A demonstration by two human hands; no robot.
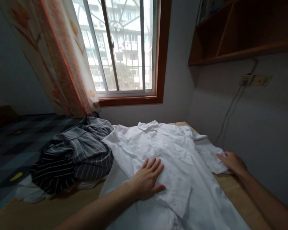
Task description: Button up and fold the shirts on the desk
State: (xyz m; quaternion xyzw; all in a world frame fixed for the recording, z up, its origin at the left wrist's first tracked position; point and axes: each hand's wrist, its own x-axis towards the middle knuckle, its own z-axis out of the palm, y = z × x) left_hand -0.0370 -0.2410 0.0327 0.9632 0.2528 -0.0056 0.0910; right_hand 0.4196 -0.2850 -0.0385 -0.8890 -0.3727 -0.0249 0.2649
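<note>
We see our left hand (147, 180) spread flat, gripping nothing, on the white shirt (169, 142); our right hand (234, 163) at its sleeve (210, 155), grip unclear; shirt lies lengthwise towards us on the wooden table (237, 191), collar (147, 126) facing the window (127, 57); striped clothes (91, 150) heaped left.

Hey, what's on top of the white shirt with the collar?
Your left hand lies palm-down on the front of the white shirt. Whatever is beneath the palm is covered, so I can't see it.
</note>
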